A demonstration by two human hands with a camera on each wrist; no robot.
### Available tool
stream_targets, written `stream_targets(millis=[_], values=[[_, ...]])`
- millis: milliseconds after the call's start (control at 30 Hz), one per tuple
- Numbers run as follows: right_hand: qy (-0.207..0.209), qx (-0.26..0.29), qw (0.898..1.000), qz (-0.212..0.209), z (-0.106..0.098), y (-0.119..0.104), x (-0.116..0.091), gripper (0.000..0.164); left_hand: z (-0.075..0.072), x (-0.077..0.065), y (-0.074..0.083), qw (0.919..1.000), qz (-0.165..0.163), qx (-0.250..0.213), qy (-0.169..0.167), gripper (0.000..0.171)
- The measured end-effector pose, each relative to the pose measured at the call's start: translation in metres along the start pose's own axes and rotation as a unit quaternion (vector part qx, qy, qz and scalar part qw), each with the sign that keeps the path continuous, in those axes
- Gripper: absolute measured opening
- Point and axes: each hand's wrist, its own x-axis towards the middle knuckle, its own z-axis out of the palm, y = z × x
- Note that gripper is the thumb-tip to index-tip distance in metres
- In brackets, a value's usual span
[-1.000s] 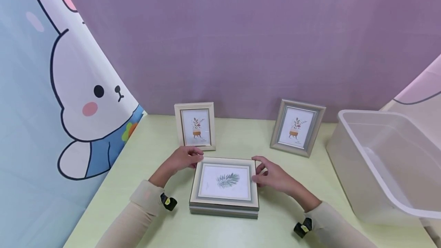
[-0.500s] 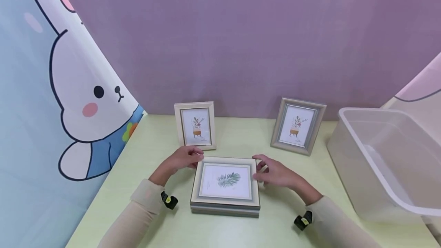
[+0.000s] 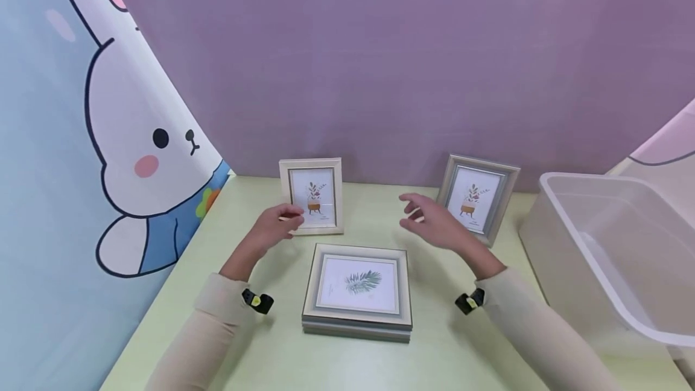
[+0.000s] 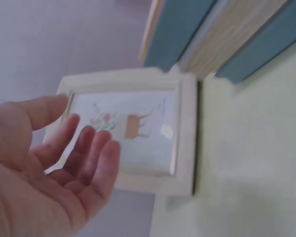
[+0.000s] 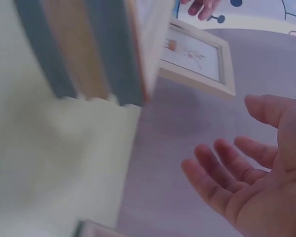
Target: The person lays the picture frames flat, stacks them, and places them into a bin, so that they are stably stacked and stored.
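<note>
A stack of picture frames [image 3: 309, 294] lies flat on the pale green table, a green leaf print face up on top. Just beyond its far left corner is my left hand [image 3: 274, 225], fingers loosely bent and holding nothing. Behind that hand a cream picture frame [image 3: 338, 198] with a potted-plant print stands upright; the left wrist view shows the hand in front of this same cream frame [image 4: 187, 143]. My right hand [image 3: 434, 222] hovers past the stack's far right corner, thumb and fingers apart with nothing between them. A grey picture frame [image 3: 501, 210] stands tilted behind it.
At the right side stands a large whitish plastic bin [image 3: 559, 270]. A purple backdrop [image 3: 380, 65] rises behind the table [image 3: 358, 367], and a blue curtain [image 3: 49, 198] with a rabbit drawing hangs along the left edge.
Both hands have let go of the stack's sides and moved up and away toward the standing frames. The stack stays in place; the head view has shifted slightly.
</note>
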Motion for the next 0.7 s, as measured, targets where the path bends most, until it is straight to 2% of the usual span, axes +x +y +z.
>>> stream_targets(millis=[233,333,500,700], values=[[0.025,-0.003,0.999,-0.026,-0.018,-0.022,0.033,0.052,-0.020,0.011,0.007,0.9942,0.003,-0.030,0.104,0.034],[0.036,-0.006,0.999,-0.035,-0.024,-0.030,0.046,0.050,-0.024,0.019,0.005,0.9906,-0.004,-0.046,0.128,0.036],[0.053,-0.031,0.997,-0.041,-0.022,-0.046,0.071,0.045,-0.026,0.030,-0.010,0.9868,-0.028,-0.078,0.139,0.041],[0.063,-0.059,0.995,-0.050,-0.006,-0.066,0.104,0.040,-0.024,0.037,-0.033,0.9815,-0.064,-0.134,0.121,0.048]])
